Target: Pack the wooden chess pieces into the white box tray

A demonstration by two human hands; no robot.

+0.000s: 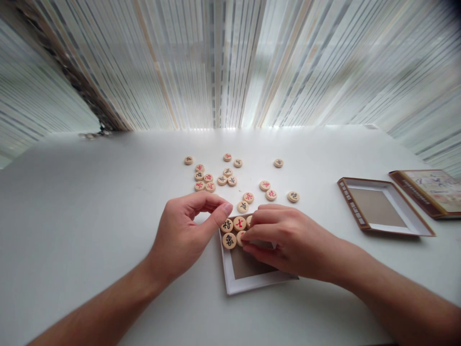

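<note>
A shallow white-walled box (227, 278) with a brown bottom lies in front of me. In its upper left part sit Chinese chess pieces: one with a black character (229, 240), another black-marked piece (226, 225) and a red-marked piece (239, 223). My right hand (288, 240) reaches over the box, its fingers closed on the edge of a round chess piece (241, 238), mostly covered by the fingertips. My left hand (189, 230) hovers at the box's upper left corner, thumb and forefinger brought together; anything between them is hidden.
Several loose chess pieces, such as a black-marked one (293, 196) and a red-marked one (265, 185), lie on the white table (108, 216) beyond the box. An open tray-like box part (389, 228) and a printed lid (437, 190) lie at right. A striped curtain (230, 62) hangs behind.
</note>
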